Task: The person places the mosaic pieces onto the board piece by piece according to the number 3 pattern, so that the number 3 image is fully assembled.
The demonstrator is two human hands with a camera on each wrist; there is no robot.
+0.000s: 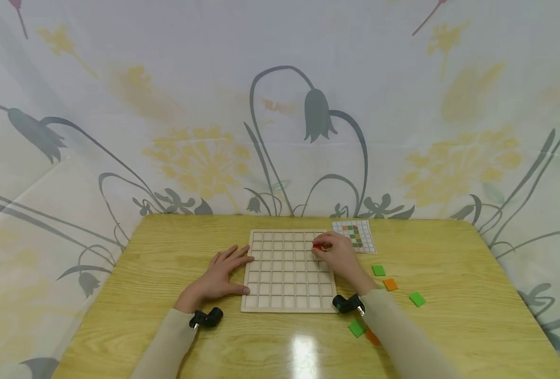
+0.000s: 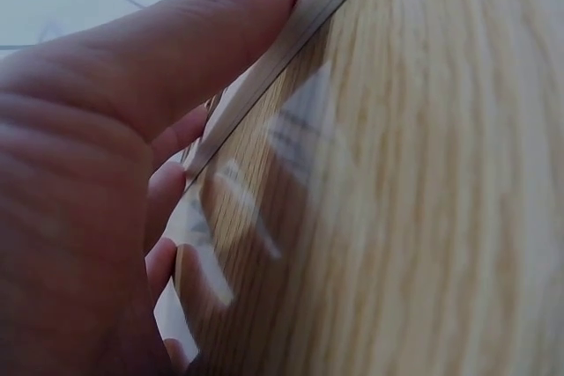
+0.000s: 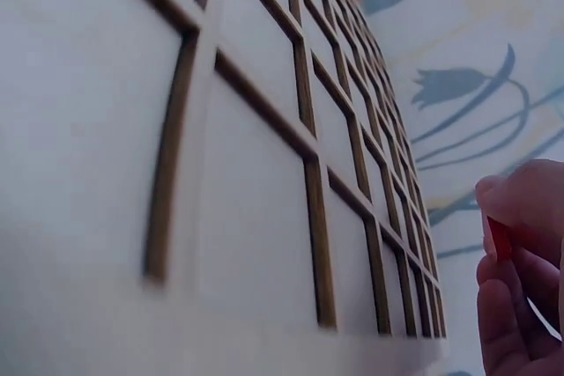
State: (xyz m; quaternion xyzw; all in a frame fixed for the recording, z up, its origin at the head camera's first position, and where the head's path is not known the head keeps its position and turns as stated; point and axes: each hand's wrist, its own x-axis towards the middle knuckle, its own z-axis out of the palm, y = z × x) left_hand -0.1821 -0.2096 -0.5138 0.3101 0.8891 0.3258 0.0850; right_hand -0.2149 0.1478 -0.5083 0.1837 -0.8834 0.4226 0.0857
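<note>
A pale wooden board [image 1: 286, 276] divided into square cells lies on the table. Between thumb and fingers, my right hand [image 1: 340, 256] pinches a small red tile [image 1: 317, 247] over the board's upper right part. The same red tile [image 3: 500, 239] shows edge-on in the right wrist view, apart from the grid there. At the board's left edge, my left hand [image 1: 216, 277] rests with spread fingers, its thumb and fingertips touching the frame. In the left wrist view, the thumb [image 2: 211, 37] lies along the board's side.
A printed pattern card [image 1: 366, 237] with coloured squares lies behind my right hand. Right of the board are a green tile [image 1: 378, 270], an orange tile [image 1: 390, 284] and another green tile [image 1: 417, 299]. By my right sleeve lie a green tile [image 1: 356, 329] and a partly hidden orange tile [image 1: 372, 337].
</note>
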